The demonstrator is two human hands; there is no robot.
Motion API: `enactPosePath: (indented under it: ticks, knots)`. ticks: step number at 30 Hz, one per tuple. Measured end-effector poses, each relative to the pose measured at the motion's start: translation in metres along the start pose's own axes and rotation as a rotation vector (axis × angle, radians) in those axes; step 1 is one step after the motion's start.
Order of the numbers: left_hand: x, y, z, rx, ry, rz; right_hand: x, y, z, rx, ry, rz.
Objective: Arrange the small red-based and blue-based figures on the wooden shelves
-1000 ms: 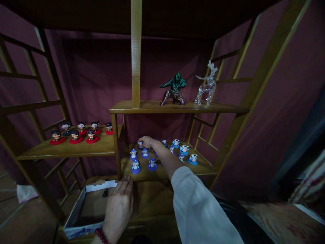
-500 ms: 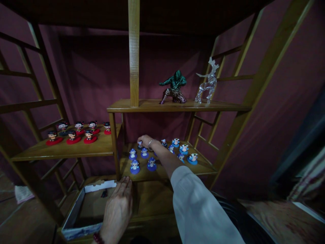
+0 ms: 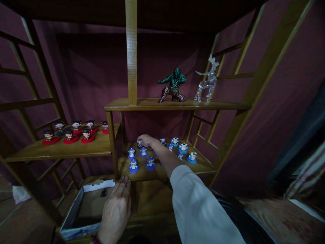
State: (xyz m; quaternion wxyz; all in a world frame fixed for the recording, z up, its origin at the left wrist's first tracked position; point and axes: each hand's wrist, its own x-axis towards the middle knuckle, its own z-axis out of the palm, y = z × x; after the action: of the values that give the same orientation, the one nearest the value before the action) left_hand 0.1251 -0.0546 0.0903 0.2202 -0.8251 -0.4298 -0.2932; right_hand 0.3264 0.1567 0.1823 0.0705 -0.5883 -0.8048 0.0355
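Two bare hands show in my view, at a wooden cabinet (image 3: 131, 61). My right hand (image 3: 145, 139), beyond a pale sleeve (image 3: 195, 200), reaches to the back of the lower shelf (image 3: 162, 173); its fingertips are at a small figure (image 3: 139, 145) at the rear left, behind the purple figures (image 3: 133, 165). The fingers partly cover it, so I cannot tell whether they grip it or only touch it. Right of my forearm (image 3: 166, 157) are blue figures (image 3: 182, 148). My left hand (image 3: 117, 205) lies flat, fingers straight, at that shelf's front edge, partly covering an open box (image 3: 81, 231) with a small dark piece (image 3: 103, 193) inside. Seven black-haired figures (image 3: 86, 135) line the left shelf (image 3: 61, 153). On the upper shelf (image 3: 149, 104), a green figure (image 3: 175, 81) crouches near a clear deer (image 3: 208, 85).
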Motion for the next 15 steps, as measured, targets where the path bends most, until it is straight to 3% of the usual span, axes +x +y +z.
enactPosePath:
  ticks: [15]
  knots:
    - [0.000, 0.000, -0.002, -0.027, -0.013, -0.033, -0.011, -0.003, -0.010, 0.068, 0.011, 0.027]
